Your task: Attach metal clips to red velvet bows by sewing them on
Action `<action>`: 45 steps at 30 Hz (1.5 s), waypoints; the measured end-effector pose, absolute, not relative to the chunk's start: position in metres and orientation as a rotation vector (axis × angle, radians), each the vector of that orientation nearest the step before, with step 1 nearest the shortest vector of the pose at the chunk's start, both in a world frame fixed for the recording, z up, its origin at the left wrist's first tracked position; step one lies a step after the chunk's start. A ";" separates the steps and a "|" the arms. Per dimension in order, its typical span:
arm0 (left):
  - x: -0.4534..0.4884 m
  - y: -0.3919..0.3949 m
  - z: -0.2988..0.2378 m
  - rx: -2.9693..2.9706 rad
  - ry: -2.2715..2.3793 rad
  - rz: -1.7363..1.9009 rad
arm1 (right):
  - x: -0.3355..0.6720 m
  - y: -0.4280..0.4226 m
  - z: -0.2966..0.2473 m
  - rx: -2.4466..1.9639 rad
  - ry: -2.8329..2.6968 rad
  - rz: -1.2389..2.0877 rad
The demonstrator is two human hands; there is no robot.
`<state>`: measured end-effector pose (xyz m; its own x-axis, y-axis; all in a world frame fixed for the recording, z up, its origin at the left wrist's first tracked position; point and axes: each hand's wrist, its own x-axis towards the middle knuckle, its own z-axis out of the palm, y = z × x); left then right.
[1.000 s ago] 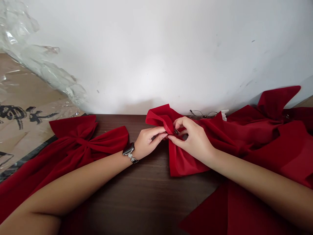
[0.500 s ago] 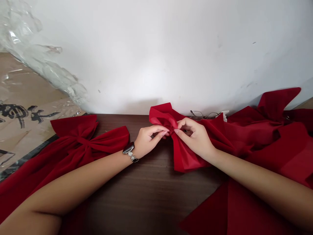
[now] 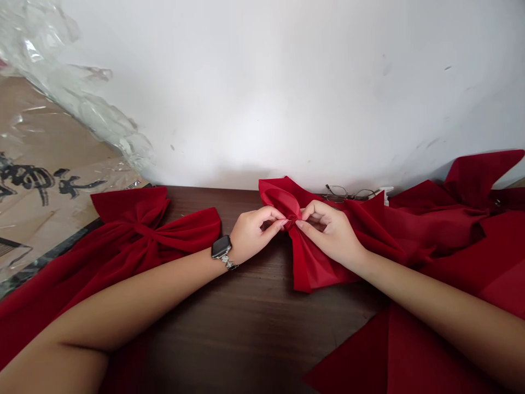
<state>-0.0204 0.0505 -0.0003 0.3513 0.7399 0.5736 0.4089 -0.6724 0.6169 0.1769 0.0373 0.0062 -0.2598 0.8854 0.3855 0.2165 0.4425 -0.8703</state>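
Two hands (image 3: 251, 234) (image 3: 334, 232) pinching red fabric (image 3: 312, 268), black characters (image 3: 40, 176)

The one camera I see rides on the person's head, facing forward and down across the table (image 3: 246, 328), near enough that the left hand (image 3: 252, 234) and right hand (image 3: 334, 232) sit just below the frame's centre, the white wall (image 3: 262, 93) filling most of its upper half.

The light is soft, brightest on the wall (image 3: 254, 93) toward twelve o'clock, with faint shadow low down; at ten o'clock the plastic wrap (image 3: 33, 52) gives small glare, and the table (image 3: 241, 334) toward six is dim
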 end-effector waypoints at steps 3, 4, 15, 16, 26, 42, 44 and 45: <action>-0.022 0.051 -0.001 2.370 1.030 1.259 | 0.176 0.037 0.005 -0.947 -1.742 0.883; -0.022 0.051 -0.001 2.418 1.026 1.269 | 0.176 0.037 0.004 -0.945 -1.744 0.885; -0.022 0.058 -0.002 2.868 0.758 1.360 | 0.176 0.034 0.003 -1.032 -1.775 0.719; -0.023 0.058 -0.002 2.879 0.747 1.341 | 0.176 0.034 0.003 -1.039 -1.773 0.706; -0.031 0.052 0.009 2.815 0.894 1.134 | 0.177 0.035 0.000 -1.020 -1.769 0.746; -0.038 0.057 0.004 2.761 1.106 0.975 | 0.183 0.045 -0.008 -0.973 -1.972 0.732; -0.038 0.057 0.002 2.760 1.088 0.970 | 0.183 0.046 -0.008 -1.027 -2.062 0.633; -0.038 0.057 0.001 2.765 1.074 0.979 | 0.183 0.046 -0.007 -1.028 -2.108 0.569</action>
